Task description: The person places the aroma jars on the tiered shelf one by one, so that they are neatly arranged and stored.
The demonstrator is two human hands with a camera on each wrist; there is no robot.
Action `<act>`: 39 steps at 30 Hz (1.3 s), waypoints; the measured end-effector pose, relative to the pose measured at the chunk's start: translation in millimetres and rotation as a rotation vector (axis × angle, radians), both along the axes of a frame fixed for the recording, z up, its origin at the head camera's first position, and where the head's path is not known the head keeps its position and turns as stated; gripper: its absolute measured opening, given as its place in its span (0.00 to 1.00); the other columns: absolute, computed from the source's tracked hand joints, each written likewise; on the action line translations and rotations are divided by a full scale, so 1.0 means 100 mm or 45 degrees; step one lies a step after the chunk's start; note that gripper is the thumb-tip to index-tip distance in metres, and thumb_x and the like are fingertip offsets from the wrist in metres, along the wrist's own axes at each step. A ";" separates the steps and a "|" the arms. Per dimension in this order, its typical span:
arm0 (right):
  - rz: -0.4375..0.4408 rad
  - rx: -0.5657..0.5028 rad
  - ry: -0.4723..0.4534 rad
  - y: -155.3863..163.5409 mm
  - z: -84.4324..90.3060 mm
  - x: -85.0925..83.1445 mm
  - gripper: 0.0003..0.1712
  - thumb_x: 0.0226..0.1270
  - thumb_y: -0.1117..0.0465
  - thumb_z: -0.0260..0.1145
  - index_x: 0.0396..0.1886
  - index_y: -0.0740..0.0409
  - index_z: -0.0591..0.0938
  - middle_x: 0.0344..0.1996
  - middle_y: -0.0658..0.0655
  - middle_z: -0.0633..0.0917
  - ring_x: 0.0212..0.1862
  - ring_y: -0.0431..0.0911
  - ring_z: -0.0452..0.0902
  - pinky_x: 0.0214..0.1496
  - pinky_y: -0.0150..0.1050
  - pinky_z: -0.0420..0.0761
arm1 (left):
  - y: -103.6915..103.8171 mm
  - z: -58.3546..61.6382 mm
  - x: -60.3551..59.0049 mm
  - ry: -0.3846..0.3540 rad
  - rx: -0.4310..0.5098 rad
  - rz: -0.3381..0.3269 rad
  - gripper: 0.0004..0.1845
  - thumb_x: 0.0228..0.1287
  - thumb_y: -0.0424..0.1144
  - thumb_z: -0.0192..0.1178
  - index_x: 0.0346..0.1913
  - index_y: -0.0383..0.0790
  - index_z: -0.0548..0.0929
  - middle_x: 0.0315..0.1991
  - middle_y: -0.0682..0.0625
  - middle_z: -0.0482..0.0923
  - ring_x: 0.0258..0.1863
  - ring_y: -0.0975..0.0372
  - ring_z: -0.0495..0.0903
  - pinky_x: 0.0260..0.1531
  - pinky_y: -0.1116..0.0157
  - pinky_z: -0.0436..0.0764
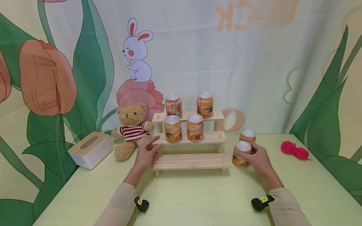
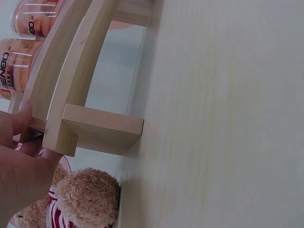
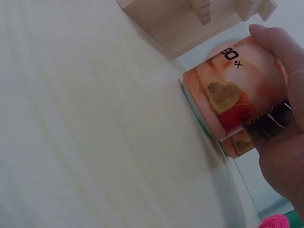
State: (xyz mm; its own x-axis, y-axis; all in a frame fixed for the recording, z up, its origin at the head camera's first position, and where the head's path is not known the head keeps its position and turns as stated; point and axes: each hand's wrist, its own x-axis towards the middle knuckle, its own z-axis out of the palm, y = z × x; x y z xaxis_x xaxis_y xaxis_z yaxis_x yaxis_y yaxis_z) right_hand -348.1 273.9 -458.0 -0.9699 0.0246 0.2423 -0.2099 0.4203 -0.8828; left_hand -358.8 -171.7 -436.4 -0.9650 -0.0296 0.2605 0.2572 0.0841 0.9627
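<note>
A three-tier wooden stand is on the table. My left hand holds the left end of its middle tier, thumb and fingers around the board's edge in the left wrist view. Two orange-labelled cans with silver lids, a left can and a right can, stand on the middle tier. Two more, one left and one right, are on the top tier. Right of the stand, my right hand grips another can, upright, at or just above the table. Behind it stands a further can, partly hidden.
A teddy bear in a striped shirt sits left of the stand, beside a white tissue box with a wooden top. Pink yarn lies at the far right. A printed curtain hangs behind the table.
</note>
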 end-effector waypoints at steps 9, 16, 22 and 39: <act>-0.016 0.025 0.041 -0.02 0.14 0.03 0.39 0.62 0.47 0.75 0.67 0.62 0.76 0.58 0.65 0.78 0.56 0.55 0.74 0.49 0.40 0.78 | 0.00 0.12 0.07 -0.051 -0.001 -0.041 0.24 0.72 0.32 0.61 0.69 0.36 0.75 0.25 0.51 0.76 0.20 0.64 0.64 0.20 0.69 0.64; 0.005 0.006 0.141 -0.09 0.45 0.12 0.35 0.60 0.51 0.77 0.64 0.62 0.78 0.54 0.63 0.80 0.49 0.48 0.76 0.43 0.33 0.79 | 0.00 0.02 -0.02 -0.039 0.001 0.007 0.23 0.70 0.34 0.63 0.67 0.40 0.77 0.23 0.49 0.72 0.19 0.66 0.62 0.19 0.71 0.63; 0.039 0.021 0.179 -0.18 0.64 0.20 0.34 0.59 0.49 0.77 0.61 0.61 0.80 0.52 0.61 0.81 0.48 0.50 0.77 0.42 0.36 0.81 | 0.00 0.00 -0.02 -0.021 -0.001 0.017 0.23 0.70 0.34 0.64 0.66 0.41 0.79 0.24 0.47 0.71 0.18 0.66 0.62 0.19 0.71 0.63; 0.199 0.021 0.180 -0.63 0.88 0.35 0.30 0.53 0.53 0.82 0.53 0.60 0.83 0.47 0.61 0.82 0.46 0.53 0.78 0.42 0.39 0.82 | 0.00 0.02 0.01 -0.037 0.004 0.006 0.23 0.71 0.33 0.62 0.67 0.42 0.78 0.23 0.48 0.70 0.18 0.66 0.61 0.19 0.70 0.63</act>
State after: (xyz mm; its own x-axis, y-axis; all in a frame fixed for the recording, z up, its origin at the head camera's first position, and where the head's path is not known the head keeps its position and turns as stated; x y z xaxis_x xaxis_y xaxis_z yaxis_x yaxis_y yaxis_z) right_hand -313.2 210.6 -370.2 -0.9180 -0.1284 0.3753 -0.3948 0.3868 -0.8334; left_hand -358.1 -171.8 -434.6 -0.9721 -0.0346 0.2322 0.2288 0.0821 0.9700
